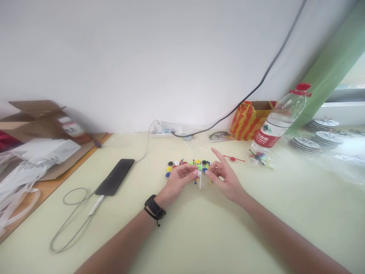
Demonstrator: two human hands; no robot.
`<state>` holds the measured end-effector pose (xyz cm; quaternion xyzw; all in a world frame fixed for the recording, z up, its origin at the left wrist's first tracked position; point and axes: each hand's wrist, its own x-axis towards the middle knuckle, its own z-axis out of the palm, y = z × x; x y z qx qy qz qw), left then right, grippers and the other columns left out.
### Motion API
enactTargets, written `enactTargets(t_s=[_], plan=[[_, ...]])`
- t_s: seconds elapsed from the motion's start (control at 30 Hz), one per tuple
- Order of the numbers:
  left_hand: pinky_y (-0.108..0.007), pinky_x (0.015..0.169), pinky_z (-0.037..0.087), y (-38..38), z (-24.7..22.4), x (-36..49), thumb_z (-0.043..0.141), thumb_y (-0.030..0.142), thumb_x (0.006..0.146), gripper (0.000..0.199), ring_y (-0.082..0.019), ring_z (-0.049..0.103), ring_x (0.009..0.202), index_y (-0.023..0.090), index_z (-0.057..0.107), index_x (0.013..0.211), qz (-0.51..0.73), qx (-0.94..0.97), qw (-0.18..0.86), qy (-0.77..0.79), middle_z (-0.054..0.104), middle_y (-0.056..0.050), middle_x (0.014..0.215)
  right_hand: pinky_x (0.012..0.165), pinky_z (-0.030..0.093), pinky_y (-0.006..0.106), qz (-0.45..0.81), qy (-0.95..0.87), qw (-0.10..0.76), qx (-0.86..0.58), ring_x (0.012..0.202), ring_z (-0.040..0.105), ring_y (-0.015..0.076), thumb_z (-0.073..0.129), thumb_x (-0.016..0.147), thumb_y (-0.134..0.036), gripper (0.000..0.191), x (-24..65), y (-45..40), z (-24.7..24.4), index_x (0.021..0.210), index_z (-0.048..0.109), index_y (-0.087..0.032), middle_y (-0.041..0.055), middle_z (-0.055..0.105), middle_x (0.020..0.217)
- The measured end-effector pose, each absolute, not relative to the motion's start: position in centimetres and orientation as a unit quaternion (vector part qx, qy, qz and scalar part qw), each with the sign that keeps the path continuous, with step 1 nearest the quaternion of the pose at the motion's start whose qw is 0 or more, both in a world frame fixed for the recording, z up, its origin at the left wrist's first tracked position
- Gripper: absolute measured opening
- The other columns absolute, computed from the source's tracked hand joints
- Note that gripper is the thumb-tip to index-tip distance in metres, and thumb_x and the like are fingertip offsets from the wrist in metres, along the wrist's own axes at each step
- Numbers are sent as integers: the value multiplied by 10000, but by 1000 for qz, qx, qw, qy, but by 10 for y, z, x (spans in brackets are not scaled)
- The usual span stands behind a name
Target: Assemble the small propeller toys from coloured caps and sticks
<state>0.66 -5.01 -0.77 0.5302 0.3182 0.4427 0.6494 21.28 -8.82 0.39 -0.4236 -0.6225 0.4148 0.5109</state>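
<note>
My left hand (182, 177) pinches a white stick with a small disc (200, 180) between thumb and forefinger. The stick stands nearly upright between my two hands. Just right of it is my right hand (226, 179), with the forefinger stretched out and the other fingers curled. I see nothing held in it. Its thumb is near a blue disc (204, 170); contact is unclear. Beyond my fingers lie several coloured discs, among them a yellow one (169, 168) and a black one (170, 163), with thin coloured sticks. My fingers partly hide them.
A red stick with a disc (233, 158) lies to the right, near a bag of small coloured parts (261, 158) and a water bottle (273, 125). At left are a phone (115, 177) and its cable (75, 205). A power strip (164, 130) sits against the wall.
</note>
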Motion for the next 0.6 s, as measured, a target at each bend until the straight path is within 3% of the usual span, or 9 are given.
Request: enactTargets(t_s=[0.1,0.17,0.23,0.3,0.33,0.4,0.6], plan=[[-317,852,568,-49,-9,6,833,335,837,265,-166,687,870,168,780,1035,445,526,652,319,726,-60,960,582,443,274,400,-632,521,-411,620,510,119,644,949,-393,755,212,-89,1,1595,257,-362,-24,571,938],[-320,851,570,-49,-9,6,837,332,833,266,-170,694,871,166,779,1033,445,524,652,321,735,-65,975,591,436,276,385,-649,512,-410,622,497,118,641,951,-399,542,213,-89,-1,1459,470,-319,-11,580,947],[-315,845,569,-49,-9,6,841,327,829,264,-168,696,861,163,779,1025,447,523,650,323,743,-66,966,585,404,284,374,-671,483,-420,595,468,123,576,989,-436,238,215,-88,-3,1036,681,-228,-5,566,808],[-309,837,567,-50,-8,6,838,327,831,261,-163,694,846,161,777,1024,448,525,649,321,747,-64,937,566,357,295,369,-683,459,-432,555,421,128,474,1032,-479,491,218,-86,-2,637,556,-199,-9,472,623],[-307,833,567,-50,-8,6,837,328,832,260,-162,693,841,161,777,1022,448,526,649,319,747,-63,925,559,339,298,370,-684,452,-436,546,402,131,441,1042,-492,560,220,-85,-2,564,477,-203,-11,428,574],[-306,828,568,-51,-6,6,838,331,830,258,-162,689,840,164,777,1016,447,525,651,316,747,-61,920,548,316,295,375,-681,451,-440,550,383,130,453,1035,-509,555,221,-84,1,570,454,-205,-13,423,571],[-291,797,557,-53,-3,8,854,331,811,260,-168,680,863,171,784,1004,438,536,645,322,745,-66,942,544,344,269,403,-676,441,-431,595,434,129,606,969,-502,307,215,-85,5,883,617,-207,-13,565,712]])
